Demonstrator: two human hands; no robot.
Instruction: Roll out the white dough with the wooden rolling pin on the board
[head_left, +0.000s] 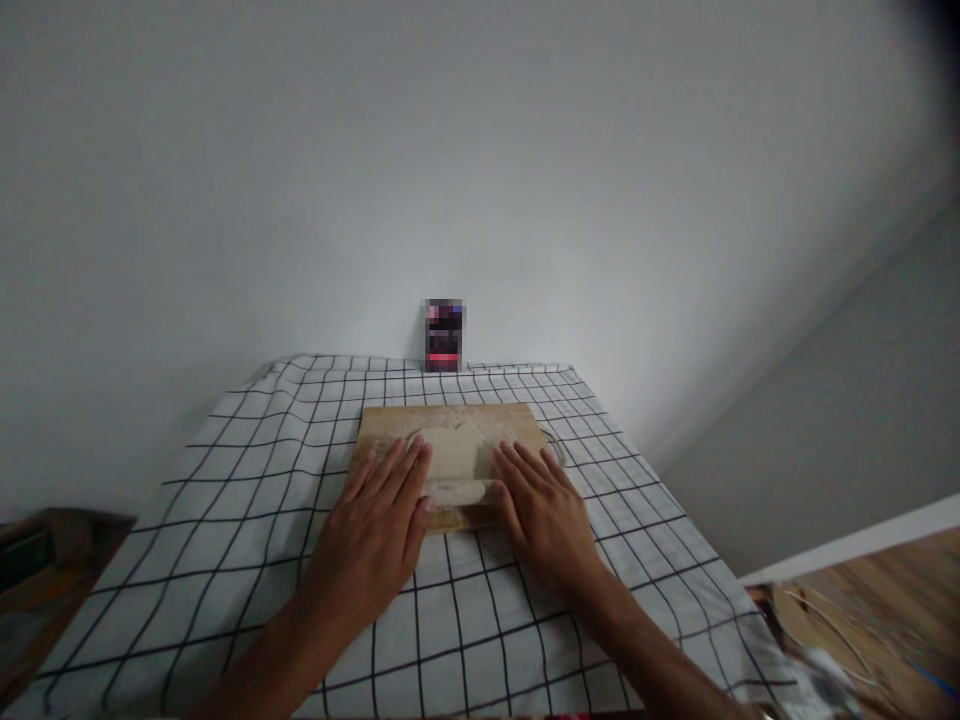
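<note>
A flour-dusted rolling pin [461, 492] lies crosswise on the near part of a wooden board [375, 420]. Just beyond it, a pale sheet of dough [452, 455] is spread flat. My left hand [386, 510] rests palm down over the pin's left end, its fingers stretched forward. Over the right end, my right hand [544, 510] lies flat in the same way, fingers slightly apart. Both hands hide the pin's ends and the sides of the dough. Loose flour whitens the board around the dough.
A white cloth with black grid lines [247, 470] covers the table. Against the wall at the back stands a small upright, pixelated object [444, 335]. A loop [556, 447] sticks out at the board's right. An open box [60, 560] is at the lower left.
</note>
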